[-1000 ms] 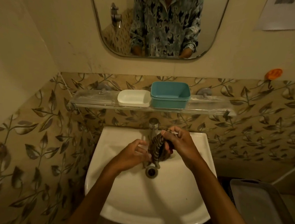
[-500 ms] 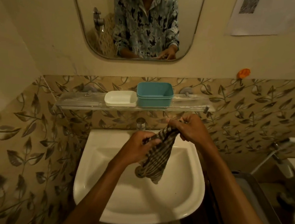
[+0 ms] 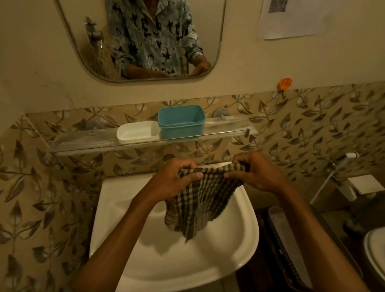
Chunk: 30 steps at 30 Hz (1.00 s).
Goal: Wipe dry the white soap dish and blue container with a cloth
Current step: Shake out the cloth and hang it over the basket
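In the head view, the checked cloth [image 3: 200,206] was held spread above the sink [image 3: 177,271], its top edge pinched by the fingers of the left hand [image 3: 175,181] and right hand [image 3: 258,174]. The white soap dish [image 3: 137,132] and blue container [image 3: 180,122] were seen side by side (apparently touching) mid-shelf [image 3: 90,141]; no wiping was judged begun.

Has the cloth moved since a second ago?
Yes. From bunched low in the sink, the cloth rose to its back rim, spread between left hand and right hand.

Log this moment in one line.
cloth: held spread over sink | left hand: grips cloth | right hand: grips cloth | dish, container: on shelf, untouched
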Each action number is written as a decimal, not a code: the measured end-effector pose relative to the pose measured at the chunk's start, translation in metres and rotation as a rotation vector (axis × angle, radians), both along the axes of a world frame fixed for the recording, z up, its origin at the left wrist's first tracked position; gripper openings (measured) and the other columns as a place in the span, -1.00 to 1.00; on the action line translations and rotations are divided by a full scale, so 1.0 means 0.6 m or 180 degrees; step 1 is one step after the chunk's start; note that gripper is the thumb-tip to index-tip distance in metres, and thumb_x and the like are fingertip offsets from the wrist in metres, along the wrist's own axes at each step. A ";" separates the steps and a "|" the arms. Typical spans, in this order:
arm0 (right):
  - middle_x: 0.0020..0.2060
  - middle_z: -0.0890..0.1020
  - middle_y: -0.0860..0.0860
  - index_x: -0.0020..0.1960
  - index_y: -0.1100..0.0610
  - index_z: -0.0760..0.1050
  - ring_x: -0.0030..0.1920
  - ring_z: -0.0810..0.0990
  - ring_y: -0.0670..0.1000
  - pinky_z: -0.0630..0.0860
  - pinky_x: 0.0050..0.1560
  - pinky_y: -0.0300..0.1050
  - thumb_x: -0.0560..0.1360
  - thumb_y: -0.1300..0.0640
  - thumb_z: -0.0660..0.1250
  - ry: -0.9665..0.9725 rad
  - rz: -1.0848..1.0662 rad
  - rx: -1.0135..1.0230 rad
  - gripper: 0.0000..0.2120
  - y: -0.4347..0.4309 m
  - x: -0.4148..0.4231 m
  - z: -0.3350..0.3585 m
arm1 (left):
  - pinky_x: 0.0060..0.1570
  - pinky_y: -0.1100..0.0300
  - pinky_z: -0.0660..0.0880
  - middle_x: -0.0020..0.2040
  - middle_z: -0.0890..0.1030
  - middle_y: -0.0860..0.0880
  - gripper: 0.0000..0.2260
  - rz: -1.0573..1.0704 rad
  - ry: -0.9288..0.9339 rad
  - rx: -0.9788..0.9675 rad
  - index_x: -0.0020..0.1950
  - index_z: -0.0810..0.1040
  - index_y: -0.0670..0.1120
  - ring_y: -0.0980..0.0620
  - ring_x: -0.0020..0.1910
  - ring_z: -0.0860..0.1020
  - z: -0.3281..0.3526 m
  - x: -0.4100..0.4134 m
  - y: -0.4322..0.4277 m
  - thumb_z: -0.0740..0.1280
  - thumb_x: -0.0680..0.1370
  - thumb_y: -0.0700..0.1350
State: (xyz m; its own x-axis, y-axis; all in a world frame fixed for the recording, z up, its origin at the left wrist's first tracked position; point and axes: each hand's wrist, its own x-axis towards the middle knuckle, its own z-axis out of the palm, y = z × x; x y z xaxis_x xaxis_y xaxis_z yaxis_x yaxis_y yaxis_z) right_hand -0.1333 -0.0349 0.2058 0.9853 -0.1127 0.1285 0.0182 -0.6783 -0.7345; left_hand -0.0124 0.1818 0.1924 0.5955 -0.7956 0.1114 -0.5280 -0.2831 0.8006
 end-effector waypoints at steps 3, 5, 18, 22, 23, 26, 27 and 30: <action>-0.19 0.66 -0.06 -0.09 0.09 0.62 -0.15 0.60 -0.15 0.53 -0.12 -0.19 0.47 0.19 0.41 -0.0364 -0.0066 -0.0047 -0.96 -0.005 -0.029 -0.004 | -0.18 0.13 0.48 -0.26 0.61 0.01 -0.90 -0.0141 -0.0081 -0.0025 -0.20 0.59 0.03 0.08 -0.25 0.56 0.000 0.001 -0.011 0.39 0.49 0.01; -0.25 0.66 -0.09 -0.13 0.09 0.63 -0.20 0.61 -0.17 0.50 -0.18 -0.23 0.50 0.19 0.39 -0.0328 -0.0215 -0.0044 -0.93 -0.009 -0.051 -0.006 | -0.21 0.16 0.47 -0.27 0.61 0.03 -0.92 -0.0237 -0.0017 0.0059 -0.21 0.59 0.04 0.13 -0.28 0.54 -0.004 -0.001 -0.022 0.42 0.46 -0.01; 0.01 0.63 0.13 0.17 0.05 0.54 0.04 0.62 0.16 0.58 0.04 0.22 0.29 0.19 0.54 -0.0716 -0.1312 0.0792 -0.53 -0.115 -0.209 -0.019 | -0.19 0.23 0.46 -0.28 0.57 0.15 -0.92 -0.1042 0.0092 0.0012 -0.19 0.56 0.01 0.14 -0.21 0.54 -0.029 -0.107 -0.159 0.41 0.48 -0.13; -0.31 0.47 -0.02 0.43 0.06 0.33 -0.31 0.49 -0.01 0.56 -0.17 -0.07 0.28 0.28 0.53 -0.0652 -0.1352 0.1182 -0.22 -0.161 -0.244 -0.045 | -0.26 0.33 0.42 -0.36 0.55 0.15 -0.86 -0.0989 0.0644 0.0055 -0.24 0.51 -0.05 0.24 -0.32 0.51 -0.066 -0.131 -0.216 0.40 0.50 -0.16; -0.34 0.42 -0.03 0.44 0.06 0.32 -0.31 0.44 -0.01 0.53 -0.18 -0.07 0.28 0.32 0.53 -0.0663 -0.1340 0.1212 -0.21 -0.176 -0.252 -0.052 | -0.26 0.31 0.43 -0.35 0.55 0.12 -0.86 -0.1012 0.0597 0.0114 -0.25 0.50 -0.03 0.22 -0.32 0.51 -0.075 -0.139 -0.233 0.42 0.48 -0.16; -0.32 0.33 0.08 0.44 0.06 0.34 -0.31 0.29 0.06 0.44 -0.18 0.00 0.31 0.38 0.50 -0.0604 -0.1361 0.1309 -0.24 -0.234 -0.277 -0.065 | -0.26 0.27 0.48 -0.33 0.54 0.09 -0.85 -0.1173 0.0769 0.0239 -0.23 0.51 -0.03 0.16 -0.28 0.53 -0.095 -0.157 -0.285 0.45 0.45 -0.17; -0.26 0.36 0.12 0.44 0.03 0.33 -0.30 0.28 0.08 0.44 -0.14 0.02 0.32 0.39 0.49 -0.0567 -0.1355 0.1349 -0.24 -0.253 -0.284 -0.067 | -0.25 0.26 0.49 -0.32 0.55 0.08 -0.87 -0.1155 0.0809 0.0280 -0.22 0.51 -0.03 0.15 -0.27 0.54 -0.096 -0.160 -0.301 0.45 0.45 -0.16; 0.13 0.51 0.05 0.43 -0.11 0.31 -0.08 0.54 -0.04 0.53 0.07 -0.01 0.36 0.41 0.45 -0.0317 -0.1264 0.1087 -0.22 -0.321 -0.298 -0.091 | -0.20 0.19 0.46 -0.29 0.53 0.11 -0.85 -0.1190 0.0724 0.0399 -0.22 0.50 0.07 0.15 -0.26 0.51 -0.110 -0.170 -0.372 0.43 0.46 -0.10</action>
State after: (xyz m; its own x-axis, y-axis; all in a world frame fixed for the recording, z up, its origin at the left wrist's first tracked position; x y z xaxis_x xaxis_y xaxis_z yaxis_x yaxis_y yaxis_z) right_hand -0.3121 -0.2276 0.1514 0.8431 -0.5264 0.1100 -0.1104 -0.3696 -0.9226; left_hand -0.1143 -0.0412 0.1264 0.2630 -0.9596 -0.0999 -0.4272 -0.2087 0.8798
